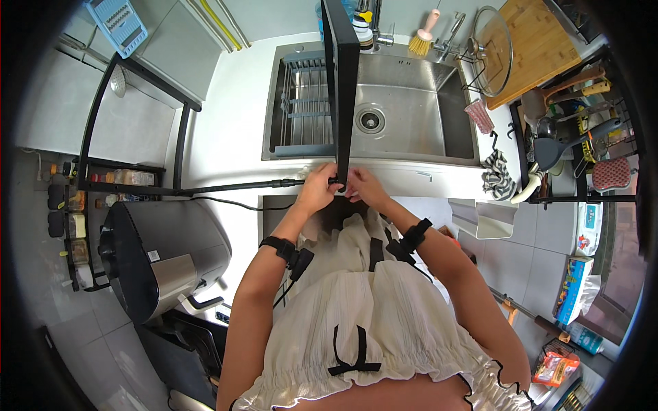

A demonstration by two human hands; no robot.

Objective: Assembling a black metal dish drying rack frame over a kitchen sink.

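My left hand (319,187) is closed around the end of a thin black metal rod (240,185), which runs left along the counter's front to a black rack frame (181,147). A tall black upright frame (343,89) rises over the sink, its lower end between my two hands. On its right side my right hand (364,188) has fingers curled in a pinch close to that lower end. Whatever sits between those fingertips is too small to make out. Both hands are just in front of the sink's near edge.
Behind the frame is a steel sink (452,154) with a grey drying rack (305,149) inside. A dark appliance (164,253) stands at left. To the right are a utensil shelf (562,198), a wooden board (541,48), a glass lid (499,41) and a striped cloth (498,177).
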